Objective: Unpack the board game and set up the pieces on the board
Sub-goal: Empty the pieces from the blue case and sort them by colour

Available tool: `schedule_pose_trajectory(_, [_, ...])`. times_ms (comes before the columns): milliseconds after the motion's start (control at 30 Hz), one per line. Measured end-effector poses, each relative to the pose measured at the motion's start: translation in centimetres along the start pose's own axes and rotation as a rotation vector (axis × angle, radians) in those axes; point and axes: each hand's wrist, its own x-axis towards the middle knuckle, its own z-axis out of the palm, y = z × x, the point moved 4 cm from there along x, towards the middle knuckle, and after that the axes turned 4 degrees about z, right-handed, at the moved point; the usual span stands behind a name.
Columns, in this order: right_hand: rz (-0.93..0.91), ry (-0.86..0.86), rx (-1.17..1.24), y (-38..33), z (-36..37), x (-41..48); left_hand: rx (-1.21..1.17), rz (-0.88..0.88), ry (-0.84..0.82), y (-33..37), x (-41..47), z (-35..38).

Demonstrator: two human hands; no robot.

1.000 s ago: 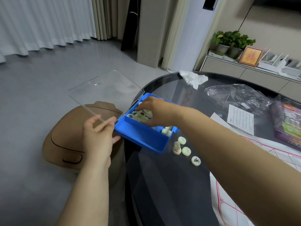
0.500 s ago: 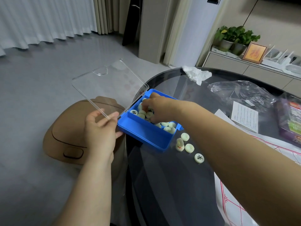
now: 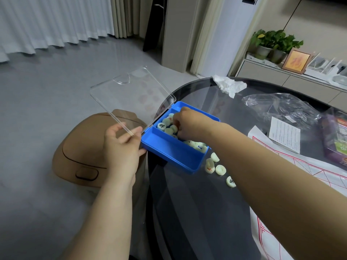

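Observation:
A blue plastic box (image 3: 174, 156) rests on the left edge of the dark glass table (image 3: 197, 212), its clear hinged lid (image 3: 131, 98) swung open over the floor. Pale round game pieces (image 3: 165, 126) with characters fill its far compartment. My left hand (image 3: 122, 147) grips the lid's near corner and the box's left end. My right hand (image 3: 187, 124) reaches into the pieces, fingers curled among them; what it holds is hidden. Several pieces (image 3: 219, 168) lie on the glass by the box's right end. The white paper board (image 3: 300, 177) with red lines lies at the right.
A tan stool (image 3: 80, 156) stands on the floor left of the table. On the table lie a crumpled tissue (image 3: 229, 85), a clear plastic bag (image 3: 279, 107), a printed sheet (image 3: 285, 136) and a purple game box (image 3: 336, 139). Potted plants and a framed picture sit on a cabinet behind.
The view has shifted slightly. My right hand has moved a little within the box's pieces. My left hand keeps its hold on the lid and box.

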Motion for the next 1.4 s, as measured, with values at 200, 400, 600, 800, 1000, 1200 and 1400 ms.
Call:
schedule_pose_trajectory(200, [0.079,0.127,0.336,2.2,-0.4,-0.9,0.009,0.017,0.018,-0.3,0.1,0.1])
schedule_pose_trajectory(400, [0.151,0.174,0.554,3.9,-1.4,-2.6,0.006,0.014,0.021,-0.5,0.3,0.1])
schedule_pose_trajectory(600, [0.115,0.13,0.822,4.5,-2.3,-7.7,0.018,0.026,0.032,-0.6,0.4,0.1])
schedule_pose_trajectory(800, [0.111,0.028,0.676,4.4,1.9,-11.7,0.025,0.03,0.031,-0.6,0.4,0.0])
schedule_pose_trajectory(1000, [0.065,0.142,0.616,3.6,3.7,-12.1,0.019,0.033,0.028,-0.7,0.3,0.2])
schedule_pose_trajectory(1200, [0.036,0.201,0.486,3.9,3.3,-12.4,0.018,0.029,0.037,-0.8,0.4,0.2])
schedule_pose_trajectory(1400, [0.046,0.221,0.473,4.5,2.8,-12.5,0.023,0.03,0.046,-0.8,0.5,0.3])
